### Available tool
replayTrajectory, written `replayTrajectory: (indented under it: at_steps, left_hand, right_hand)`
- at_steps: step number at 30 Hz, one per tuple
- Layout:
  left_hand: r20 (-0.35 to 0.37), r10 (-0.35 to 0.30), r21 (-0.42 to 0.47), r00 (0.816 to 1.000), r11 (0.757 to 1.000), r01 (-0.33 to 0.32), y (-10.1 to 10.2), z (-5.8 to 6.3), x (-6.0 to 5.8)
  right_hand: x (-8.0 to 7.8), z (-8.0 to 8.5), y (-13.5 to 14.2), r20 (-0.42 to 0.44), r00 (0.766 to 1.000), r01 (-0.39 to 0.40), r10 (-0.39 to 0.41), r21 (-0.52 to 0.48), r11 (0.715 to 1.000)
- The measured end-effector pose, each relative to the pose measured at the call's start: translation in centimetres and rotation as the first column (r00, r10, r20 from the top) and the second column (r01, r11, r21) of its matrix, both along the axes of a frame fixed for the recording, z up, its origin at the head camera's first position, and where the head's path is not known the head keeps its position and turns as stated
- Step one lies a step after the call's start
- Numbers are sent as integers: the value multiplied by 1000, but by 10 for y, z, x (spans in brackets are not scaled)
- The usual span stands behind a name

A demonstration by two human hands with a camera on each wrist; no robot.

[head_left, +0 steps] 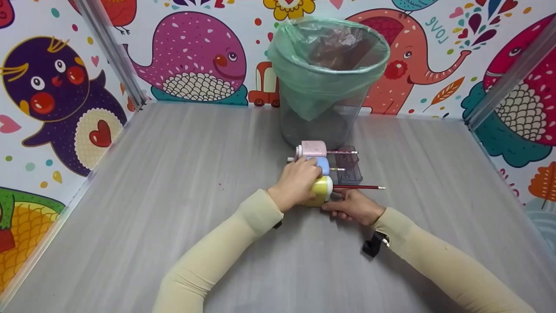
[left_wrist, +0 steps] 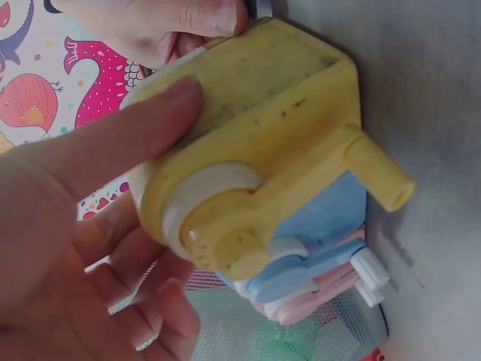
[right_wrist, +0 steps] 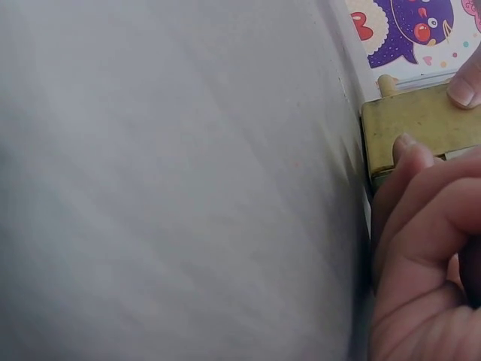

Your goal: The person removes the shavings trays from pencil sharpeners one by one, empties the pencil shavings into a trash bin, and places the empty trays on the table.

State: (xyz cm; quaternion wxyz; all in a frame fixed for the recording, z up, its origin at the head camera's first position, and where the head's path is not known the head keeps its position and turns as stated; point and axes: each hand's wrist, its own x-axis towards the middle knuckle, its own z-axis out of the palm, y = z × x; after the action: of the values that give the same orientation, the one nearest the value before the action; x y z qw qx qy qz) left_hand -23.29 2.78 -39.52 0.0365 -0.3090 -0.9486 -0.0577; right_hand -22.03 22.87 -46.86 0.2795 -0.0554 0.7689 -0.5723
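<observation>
My left hand (head_left: 296,181) holds a yellow hand-crank pencil sharpener (head_left: 320,188) from above. Its thumb presses on the body in the left wrist view, near the yellow crank (left_wrist: 304,169). A dark red pencil (head_left: 358,187) sticks out of the front. Low at that front end is my right hand (head_left: 354,206), fingers curled against the sharpener's lower edge; what they pinch there is hidden. Beyond it stand a blue sharpener (head_left: 322,165) and a pink sharpener (head_left: 313,148), each with a pencil in it. Transparent grey drawers (head_left: 349,176) lie before these two.
A wire-mesh bin (head_left: 319,126) with a green plastic liner (head_left: 330,87) stands right behind the pink sharpener. The grey tabletop (head_left: 173,174) is enclosed by panels printed with cartoon animals (head_left: 195,52).
</observation>
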Motion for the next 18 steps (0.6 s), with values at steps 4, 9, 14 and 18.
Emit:
replayTrajectory:
  at_steps: [4, 9, 14, 18]
  left_hand:
    - [2, 0, 3, 1000, 1000, 0, 0, 1, 0]
    - [25, 5, -1, 1000, 1000, -5, 1, 1, 0]
    - [35, 3, -2, 999, 1000, -3, 2, 1, 0]
    - [33, 6, 5, 999, 1000, -6, 2, 1, 0]
  right_hand:
    - [0, 1, 0, -3, 1000, 5, -5, 29, 1000]
    - [0, 1, 0, 0, 1000, 1, -1, 25, 1000]
    - [1, 1, 4, 14, 1000, 5, -5, 10, 1000]
    - [2, 2, 10, 18, 1000, 1, -1, 0, 1000]
